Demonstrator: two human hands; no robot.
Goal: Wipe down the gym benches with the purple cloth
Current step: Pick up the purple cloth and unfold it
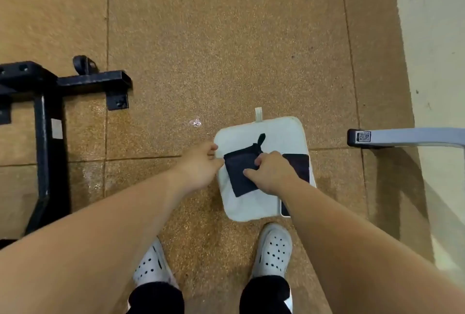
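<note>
Folded cloth (239,172), so dark it reads navy rather than purple, with a small hanging loop at its top corner, lies on a white mat (276,132) on the floor, just ahead of white perforated clogs (273,250). The right hand (270,172) pinches its right edge with curled fingers, while the left hand (201,165), loosely closed, touches its left corner. Speckled tan floor tiles (226,36) carry a black frame (42,112) and grey foot (402,136); their stickers are unreadable.
</note>
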